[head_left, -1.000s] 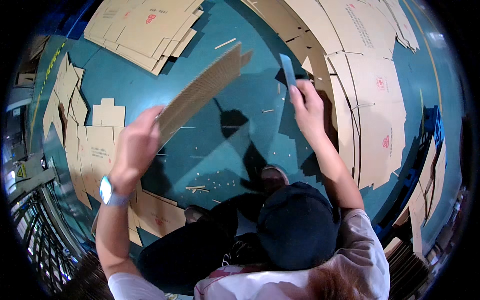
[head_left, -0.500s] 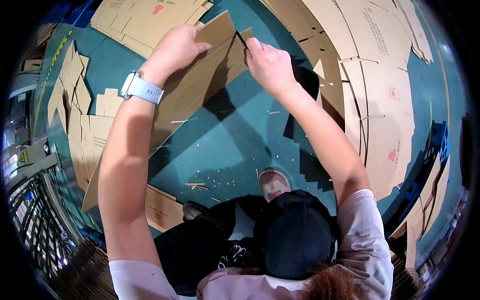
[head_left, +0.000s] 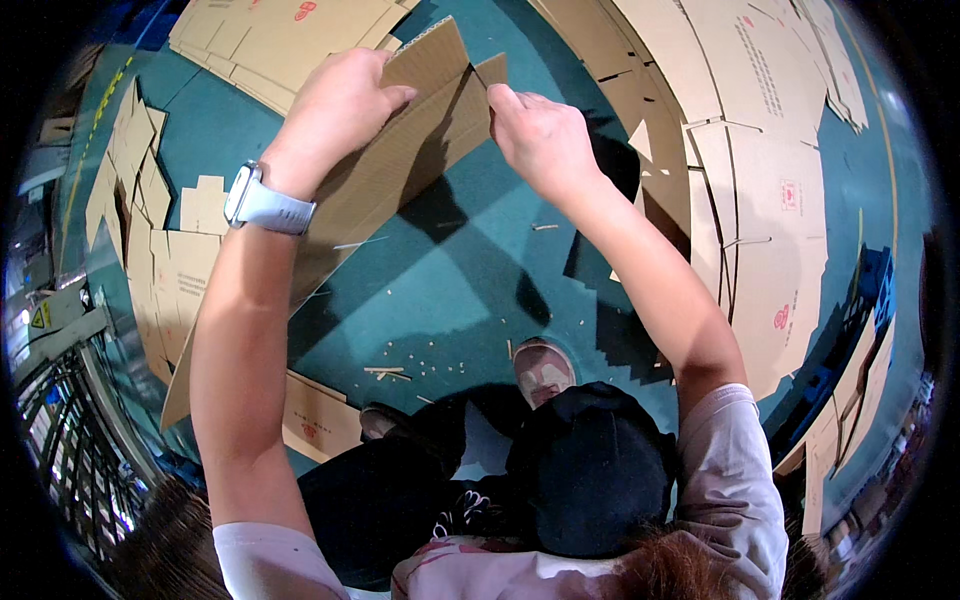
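Gripping cardboard sheet [head_left: 400, 150] top edge, hands [head_left: 335, 110] above open green floor [head_left: 440, 290].

surface: teal floor [head_left: 440, 290] | on it: flattened cardboard sheets [head_left: 770, 200], stacked cardboard pieces [head_left: 150, 230], small scraps [head_left: 385, 372]

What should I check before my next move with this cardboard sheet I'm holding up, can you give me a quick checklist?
1. Left hand grips the upper edge of the cardboard sheet: ok.
2. Right hand pinches the sheet at the slot by its top corner: ok.
3. Sheet lifted off the green floor, lower end hanging toward the left: ok.
4. Floor underfoot free of litter: not ok, small cardboard scraps lie near the shoe.
5. Stacks of flat cardboard lie apart from the held sheet: ok.
6. Whether the slot has begun to tear: cannot tell, the fingers cover it.
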